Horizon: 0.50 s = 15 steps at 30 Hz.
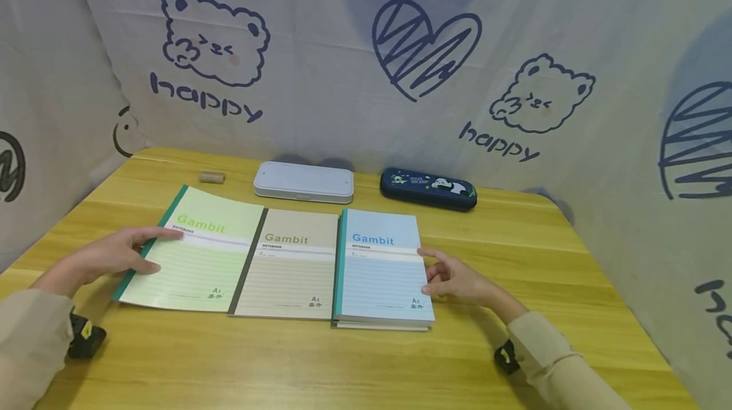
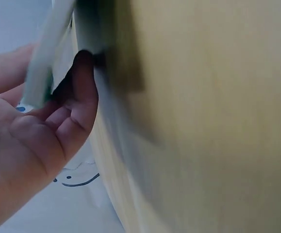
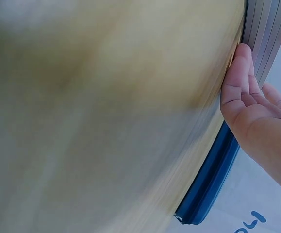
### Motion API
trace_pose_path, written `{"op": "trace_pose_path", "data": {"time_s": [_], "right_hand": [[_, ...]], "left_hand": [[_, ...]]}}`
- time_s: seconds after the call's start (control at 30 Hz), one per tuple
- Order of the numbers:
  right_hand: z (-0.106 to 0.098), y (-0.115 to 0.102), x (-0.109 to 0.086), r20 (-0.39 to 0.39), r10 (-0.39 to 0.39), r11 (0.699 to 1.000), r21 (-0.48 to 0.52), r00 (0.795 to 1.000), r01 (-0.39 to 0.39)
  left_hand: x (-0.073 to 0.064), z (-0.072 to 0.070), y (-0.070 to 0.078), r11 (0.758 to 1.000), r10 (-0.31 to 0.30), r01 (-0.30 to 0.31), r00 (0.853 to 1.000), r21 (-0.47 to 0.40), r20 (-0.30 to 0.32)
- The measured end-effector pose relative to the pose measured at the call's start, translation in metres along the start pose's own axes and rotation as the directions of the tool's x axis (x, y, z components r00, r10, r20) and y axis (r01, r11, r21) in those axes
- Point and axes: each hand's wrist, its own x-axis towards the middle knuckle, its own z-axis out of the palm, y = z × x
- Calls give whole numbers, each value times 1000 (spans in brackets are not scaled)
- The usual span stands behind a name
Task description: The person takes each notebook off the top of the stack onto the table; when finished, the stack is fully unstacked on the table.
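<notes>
Left hand point(image 1: 122, 254): left of frame; index finger and thumb on the cover of the green notebook point(image 1: 197, 273), near its spine.
Right hand point(image 1: 460, 280): right of center; index fingertip and thumb at the right edge of the blue notebook point(image 1: 380, 283).
Blue notebook: center of frame; uppermost of a stack.
Brown notebook point(image 1: 288, 286): between the green and blue notebooks.
White case point(image 1: 304, 184): above the brown notebook in frame.
Navy case point(image 1: 420, 192): right of the white case; panda print.
Tan cylinder point(image 1: 212, 177): left of the white case.
Tabletop point(image 1: 229, 369): wood-grain, lower frame.
Cloth backdrop point(image 1: 320, 79): upper frame; bear and heart drawings.
</notes>
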Motion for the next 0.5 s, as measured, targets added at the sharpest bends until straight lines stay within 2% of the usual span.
{"op": "trace_pose_path", "data": {"time_s": [0.3,0.5], "right_hand": [[1,-1,0,-6,14,1000,5,1000,-14],[2,-1,0,-5,12,1000,13,1000,-12]], "left_hand": [[-3,0,1,998,-7,10,999,64,-46],[-5,-2,2,994,-45,50,998,102,-51]]}}
